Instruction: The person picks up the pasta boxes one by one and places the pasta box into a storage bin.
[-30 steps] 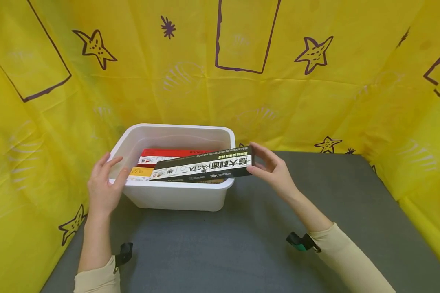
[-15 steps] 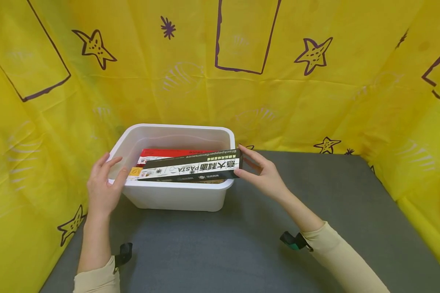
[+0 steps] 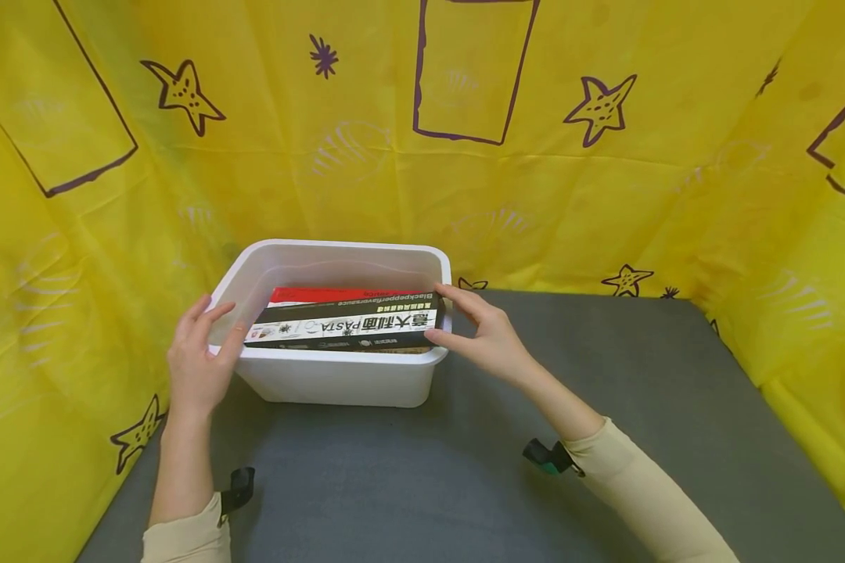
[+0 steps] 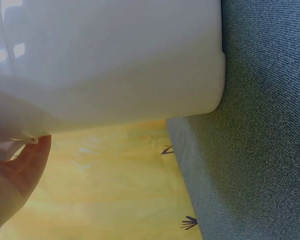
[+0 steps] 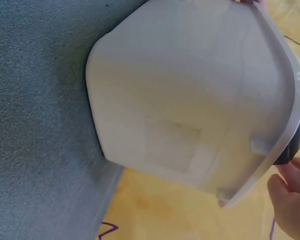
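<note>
A black-and-white pasta box [image 3: 345, 322] lies inside the white plastic bin [image 3: 338, 377], its label upside down in the head view. My right hand [image 3: 484, 332] pinches the box's right end between thumb and fingers, just at the bin's right rim. In the right wrist view a dark corner of the pasta box [image 5: 290, 150] shows past the rim by the fingertips. My left hand [image 3: 204, 356] grips the bin's left rim, fingers curled over it; the left wrist view shows the fingers [image 4: 36, 160] on the rim's underside. A red box [image 3: 310, 295] lies behind the pasta box, mostly covered.
The bin stands on a dark grey table [image 3: 408, 485]. Yellow cloth [image 3: 521, 180] printed with starfish hangs behind and along both sides. Black wrist devices [image 3: 238, 489] sit at both sleeves.
My right hand has moved left, bringing the pasta box from jutting over the right rim down into the bin. It now covers the yellow box and more of the red one. My left hand stayed put.
</note>
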Tool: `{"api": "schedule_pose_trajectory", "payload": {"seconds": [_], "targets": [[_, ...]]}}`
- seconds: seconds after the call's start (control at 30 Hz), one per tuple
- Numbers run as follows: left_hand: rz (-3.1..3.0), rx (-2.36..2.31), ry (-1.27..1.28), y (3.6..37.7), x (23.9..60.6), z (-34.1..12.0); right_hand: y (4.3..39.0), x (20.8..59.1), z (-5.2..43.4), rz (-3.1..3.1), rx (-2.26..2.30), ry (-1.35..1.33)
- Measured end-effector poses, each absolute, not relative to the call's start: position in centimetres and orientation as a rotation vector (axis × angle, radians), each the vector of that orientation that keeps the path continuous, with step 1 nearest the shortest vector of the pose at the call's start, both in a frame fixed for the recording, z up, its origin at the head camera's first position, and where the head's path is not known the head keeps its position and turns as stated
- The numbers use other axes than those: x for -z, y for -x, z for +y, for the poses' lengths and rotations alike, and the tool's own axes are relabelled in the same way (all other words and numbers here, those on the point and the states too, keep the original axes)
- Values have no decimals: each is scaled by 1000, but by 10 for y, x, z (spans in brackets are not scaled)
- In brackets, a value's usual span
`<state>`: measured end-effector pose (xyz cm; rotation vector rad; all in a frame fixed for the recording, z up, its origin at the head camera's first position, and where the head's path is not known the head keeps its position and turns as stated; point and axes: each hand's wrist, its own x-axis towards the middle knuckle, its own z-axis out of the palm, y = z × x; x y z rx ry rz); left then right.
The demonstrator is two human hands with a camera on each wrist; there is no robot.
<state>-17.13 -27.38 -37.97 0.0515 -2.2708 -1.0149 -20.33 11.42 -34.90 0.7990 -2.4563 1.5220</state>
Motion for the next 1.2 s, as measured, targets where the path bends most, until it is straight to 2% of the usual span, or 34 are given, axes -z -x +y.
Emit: {"api": "schedule_pose_trajectory", "payload": {"seconds": [0.6, 0.97, 1.2], "targets": [[-2257, 1022, -41, 176, 382, -274, 206, 345, 111, -2486, -1467, -856], [-2262, 1035, -35, 176, 381, -274, 181, 322, 119, -2473, -1509, -778], [-2289, 1041, -37, 172, 379, -279, 204, 353, 142, -2497, -1416, -652]]}}
